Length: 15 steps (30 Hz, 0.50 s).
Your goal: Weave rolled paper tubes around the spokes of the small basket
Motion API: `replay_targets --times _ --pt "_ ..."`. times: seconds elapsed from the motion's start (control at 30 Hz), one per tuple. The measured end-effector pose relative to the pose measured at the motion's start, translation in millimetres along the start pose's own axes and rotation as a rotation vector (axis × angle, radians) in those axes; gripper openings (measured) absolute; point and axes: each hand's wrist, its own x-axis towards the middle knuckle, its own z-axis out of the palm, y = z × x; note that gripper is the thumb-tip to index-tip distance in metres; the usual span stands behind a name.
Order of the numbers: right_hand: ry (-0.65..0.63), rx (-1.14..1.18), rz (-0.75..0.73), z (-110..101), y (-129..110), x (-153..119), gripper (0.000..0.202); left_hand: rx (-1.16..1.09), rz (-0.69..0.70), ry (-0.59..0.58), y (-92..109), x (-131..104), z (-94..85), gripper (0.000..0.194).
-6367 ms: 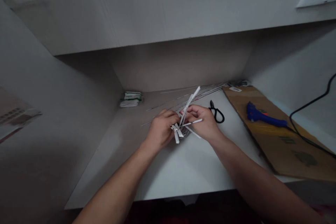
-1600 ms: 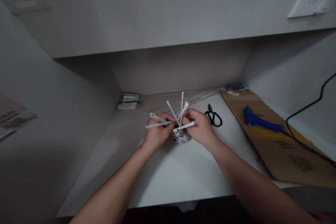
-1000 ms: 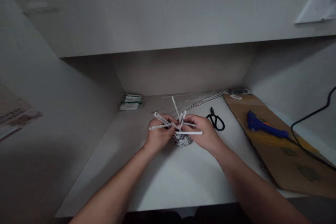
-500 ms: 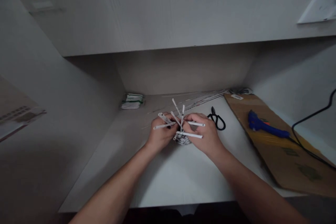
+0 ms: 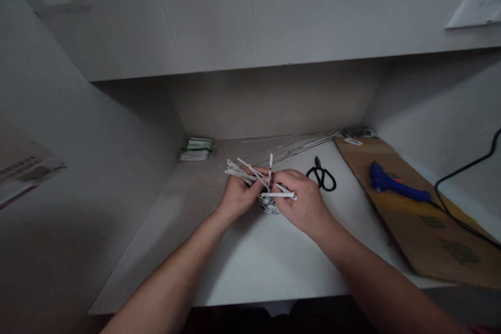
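Between my hands is a small woven piece of rolled paper (image 5: 269, 206), its round lower part resting low over the white tabletop. Several white paper tubes stick out from it at different angles. My left hand (image 5: 239, 195) is closed around its left side, with a bunch of paper tubes (image 5: 237, 171) jutting up and left past the fingers. My right hand (image 5: 299, 195) is closed on the right side, its fingers at the tubes near the top. One tube (image 5: 278, 195) lies across in front of the right fingers. The fingertips of both hands are partly hidden by the tubes.
Black-handled scissors (image 5: 321, 175) lie right of my hands. A blue glue gun (image 5: 399, 187) with a black cord rests on a cardboard sheet (image 5: 415, 235). Long thin paper sticks (image 5: 305, 148) lie behind, and a white-and-green packet (image 5: 198, 149) sits back left. An overhanging panel (image 5: 250, 21) is above.
The paper tubes on the left have gathered into a tighter bunch by my left hand. My right hand has shifted slightly inward, and the front tube has swung a little.
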Motion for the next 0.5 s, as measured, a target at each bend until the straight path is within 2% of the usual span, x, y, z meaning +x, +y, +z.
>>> replay_targets --times 0.13,0.3,0.5 --pt "0.061 0.022 -0.043 1.7 0.9 -0.9 0.011 0.202 0.016 0.125 -1.4 -1.2 3.8 0.013" --pt "0.190 0.086 -0.092 6.7 -0.1 -0.6 0.016 0.456 0.056 0.172 0.2 -2.5 2.6 0.012" --pt "0.236 0.157 0.019 10.6 -4.0 4.1 0.015 0.349 0.016 0.166 -7.0 -2.7 -4.9 0.011"
